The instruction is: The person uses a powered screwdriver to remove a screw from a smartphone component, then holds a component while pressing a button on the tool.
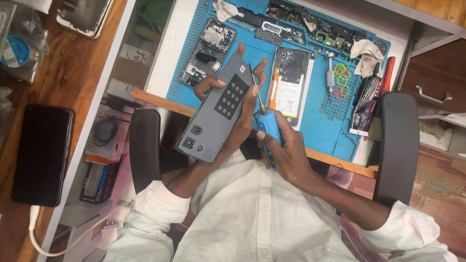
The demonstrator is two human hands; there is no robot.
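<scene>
A: Phone back cover (217,109), grey, with a dark patch of dots and camera holes near its lower end, is held tilted above the person's lap, just in front of the bench (160,68). Head view only.

B: Which hand has it?

A: The left hand (238,114) is wrapped around it from behind, fingers curled over its right edge. The right hand (286,150) is closed around a blue screwdriver (265,127), whose thin tip points up at that same edge, beside the left fingertips.

B: What lies behind?

A: A blue repair mat (335,131) carries two opened phones, one (208,51) on the left and one (290,82) on the right, plus loose parts.

B: What might go wrong?

A: Judging by the grip, the tip could slip off the edge and jab the left fingers, or scratch the cover. The cover has nothing under it, so a loosened grip might drop it to the lap.
</scene>
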